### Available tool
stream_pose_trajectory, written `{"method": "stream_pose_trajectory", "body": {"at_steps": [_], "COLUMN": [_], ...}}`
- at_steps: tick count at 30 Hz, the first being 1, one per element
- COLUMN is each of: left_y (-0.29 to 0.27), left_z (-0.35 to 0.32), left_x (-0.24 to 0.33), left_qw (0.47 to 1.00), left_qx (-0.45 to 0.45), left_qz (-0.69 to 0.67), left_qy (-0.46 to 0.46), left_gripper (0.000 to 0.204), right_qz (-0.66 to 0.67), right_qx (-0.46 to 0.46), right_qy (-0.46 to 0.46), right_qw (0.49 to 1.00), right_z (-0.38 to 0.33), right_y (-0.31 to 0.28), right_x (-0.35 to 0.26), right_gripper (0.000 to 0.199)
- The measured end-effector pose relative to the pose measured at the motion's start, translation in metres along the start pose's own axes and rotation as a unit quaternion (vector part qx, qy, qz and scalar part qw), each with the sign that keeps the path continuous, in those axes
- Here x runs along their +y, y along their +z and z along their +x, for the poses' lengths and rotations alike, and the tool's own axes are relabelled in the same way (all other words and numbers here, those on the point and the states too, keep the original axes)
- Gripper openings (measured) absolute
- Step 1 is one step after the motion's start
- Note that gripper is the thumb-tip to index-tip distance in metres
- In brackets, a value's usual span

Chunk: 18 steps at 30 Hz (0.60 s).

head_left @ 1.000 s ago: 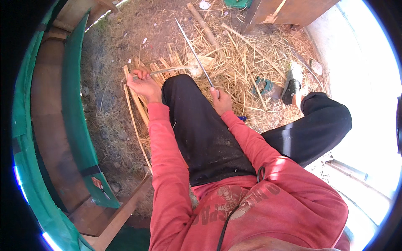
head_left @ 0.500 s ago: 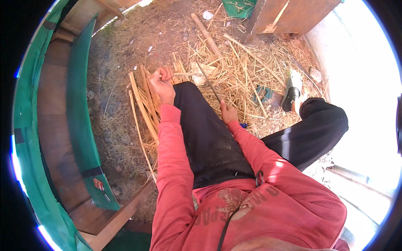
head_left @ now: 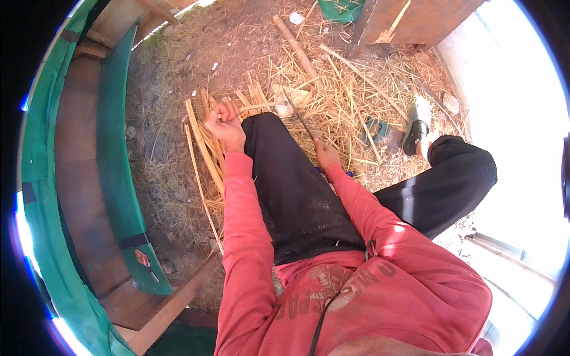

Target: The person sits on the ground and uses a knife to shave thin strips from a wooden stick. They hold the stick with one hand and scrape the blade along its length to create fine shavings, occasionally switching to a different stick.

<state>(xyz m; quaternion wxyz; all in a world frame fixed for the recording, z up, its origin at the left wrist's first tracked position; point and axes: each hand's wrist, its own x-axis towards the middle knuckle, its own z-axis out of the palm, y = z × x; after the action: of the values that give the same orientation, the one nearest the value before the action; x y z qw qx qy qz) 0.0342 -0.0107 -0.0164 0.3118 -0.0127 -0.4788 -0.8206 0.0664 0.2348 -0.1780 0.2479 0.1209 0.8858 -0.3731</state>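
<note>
Left hand grips a thin, pale wooden strip toward the left edge of straw-strewn brown earth; right hand holds a slim, dark, apparently metal blade.

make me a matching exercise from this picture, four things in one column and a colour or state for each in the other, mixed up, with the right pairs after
Column one
1. left hand
2. right hand
3. trousers
4. sweatshirt

Column two
A. black
B. gripping a long thin blade
C. red
D. closed around a pale strip

Right pairs: 1-D, 2-B, 3-A, 4-C
</note>
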Motion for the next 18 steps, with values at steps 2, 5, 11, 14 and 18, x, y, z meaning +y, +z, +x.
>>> {"method": "stream_pose_trajectory", "body": {"at_steps": [2, 5, 11, 14, 18], "left_y": [-0.006, -0.017, -0.014, -0.007, -0.005], "left_z": [-0.002, -0.009, -0.013, -0.005, -0.008], "left_x": [0.001, 0.002, -0.002, 0.002, 0.002], "left_qw": [1.0, 1.0, 1.0, 0.999, 0.999], "left_qx": [-0.006, -0.001, -0.015, -0.03, -0.04], "left_qz": [0.002, 0.002, -0.007, 0.019, 0.005], "left_qy": [0.012, 0.012, 0.004, -0.017, -0.01], "left_gripper": [0.038, 0.038, 0.039, 0.039, 0.037], "right_qz": [0.055, 0.115, -0.065, -0.009, 0.051], "right_qx": [-0.005, -0.009, -0.003, 0.122, 0.028], "right_qy": [-0.042, -0.125, -0.042, 0.005, -0.035], "right_qw": [0.998, 0.985, 0.997, 0.992, 0.998], "right_z": [-0.004, -0.023, 0.002, 0.001, 0.0], "right_y": [-0.004, -0.023, 0.006, 0.012, -0.006], "right_x": [-0.027, -0.058, -0.022, 0.013, -0.022], "right_gripper": [0.073, 0.069, 0.075, 0.087, 0.075]}}
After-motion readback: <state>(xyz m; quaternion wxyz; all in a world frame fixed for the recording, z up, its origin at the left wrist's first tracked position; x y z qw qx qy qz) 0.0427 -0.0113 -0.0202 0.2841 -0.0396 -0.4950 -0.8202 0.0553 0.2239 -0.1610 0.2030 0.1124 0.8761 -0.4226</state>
